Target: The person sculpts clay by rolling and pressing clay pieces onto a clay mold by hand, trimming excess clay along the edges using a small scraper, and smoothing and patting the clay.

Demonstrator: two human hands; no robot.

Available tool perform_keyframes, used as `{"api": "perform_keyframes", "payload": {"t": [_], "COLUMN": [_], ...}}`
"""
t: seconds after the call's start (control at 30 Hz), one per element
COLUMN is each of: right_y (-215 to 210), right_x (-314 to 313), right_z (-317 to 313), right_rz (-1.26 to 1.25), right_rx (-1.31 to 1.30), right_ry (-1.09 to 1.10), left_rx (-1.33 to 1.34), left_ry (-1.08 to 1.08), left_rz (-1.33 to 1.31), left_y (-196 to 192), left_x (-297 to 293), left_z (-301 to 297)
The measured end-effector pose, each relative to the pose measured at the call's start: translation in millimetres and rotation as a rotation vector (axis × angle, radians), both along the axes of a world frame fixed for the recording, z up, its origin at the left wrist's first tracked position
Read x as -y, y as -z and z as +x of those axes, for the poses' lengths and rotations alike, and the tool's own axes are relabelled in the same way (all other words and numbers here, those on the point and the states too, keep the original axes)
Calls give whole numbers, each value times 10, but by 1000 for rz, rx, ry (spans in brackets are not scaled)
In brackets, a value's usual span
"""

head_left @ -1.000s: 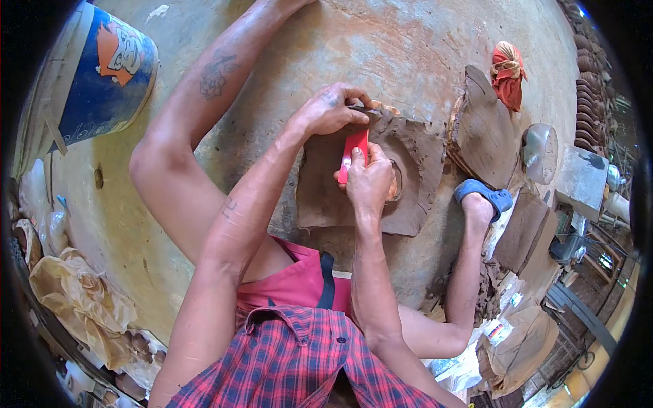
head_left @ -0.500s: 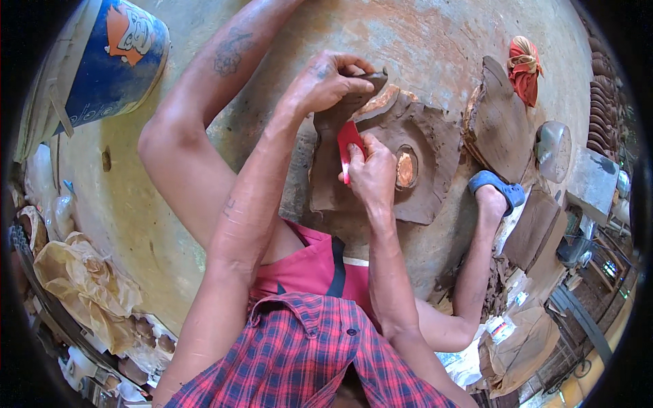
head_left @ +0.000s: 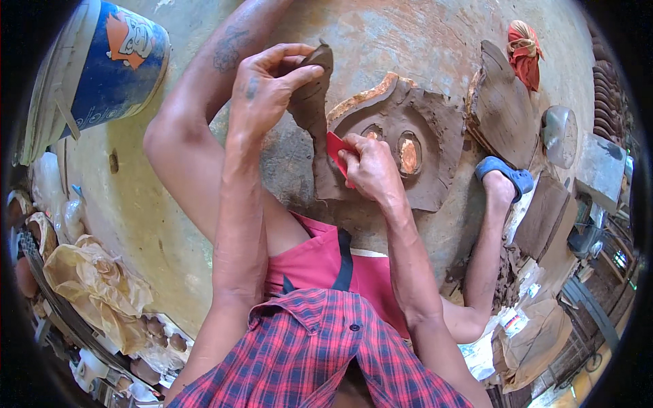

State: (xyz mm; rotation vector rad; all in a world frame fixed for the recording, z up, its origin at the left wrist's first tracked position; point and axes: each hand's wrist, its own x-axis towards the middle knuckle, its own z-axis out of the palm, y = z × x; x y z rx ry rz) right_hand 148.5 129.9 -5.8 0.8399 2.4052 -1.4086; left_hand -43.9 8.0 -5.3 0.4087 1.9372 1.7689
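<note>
At the left edge of the concrete floor (head_left: 197, 272), a blue-and-white round bucket (head_left: 132, 75) stands near the upper corner, with a crumpled tan sheet (head_left: 95, 279) nearer the lower corner. Further right, the left hand (head_left: 265, 92) pinches the upper end of a dark brown, limp strip of wet clay (head_left: 311, 102) between thumb and fingers, holding it up from the floor. The strip's lower part appears to run into the left edge of a flat, dark brown clay slab (head_left: 442, 136). Just right of the strip, the right hand (head_left: 373, 168) grips a thin, flat red blade-like tool (head_left: 335, 153) between thumb and bent fingers, over the slab's left part; whether its edge is in the clay cannot be told. The slab lies over a rough orange mould (head_left: 371, 95), bared along the slab's upper left edge and through two oval openings. Right of the slab, a second, grey-brown clay sheet (head_left: 500, 112) lies beside a tied red cloth bundle (head_left: 524, 71).

The step in hand looks like trimming surplus clay along the mould's outline. The next move seems to call for keeping the strip lifted while the tool follows that edge, without tearing the slab.
</note>
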Motion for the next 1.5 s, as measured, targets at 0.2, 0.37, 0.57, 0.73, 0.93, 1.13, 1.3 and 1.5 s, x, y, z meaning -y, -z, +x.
{"api": "perform_keyframes", "payload": {"t": [0.2, 0.37, 0.57, 0.73, 0.93, 1.13, 1.3, 1.5], "right_y": [120, -32, -127, -547, -1132, -1653, -2176, -1661], "right_x": [-76, -114, -161, -278, -453, -760, -1496, -1739], "right_z": [142, 152, 359, 547, 457, 864, 2683, 5175], "right_rz": [-5, -15, 69, 202, 219, 735, 1179, 1119], "right_rx": [-36, 27, 146, 428, -571, -891, -728, 219], "right_ry": [-187, -316, -557, -707, -81, 178, 560, 879], "left_rx": [34, -19, -52, -145, -440, -733, -383, -99], "left_ry": [-64, -86, -121, -42, 330, 583, 357, 341], "left_rz": [85, 116, 167, 235, 177, 486, 472, -614], "left_y": [-234, -328, -517, -809, -1665, -2308, -1378, 844], "left_x": [137, 251, 324, 463, -41, -817, -1104, -492], "left_z": [91, 119, 148, 245, 458, 773, 286, 389]}}
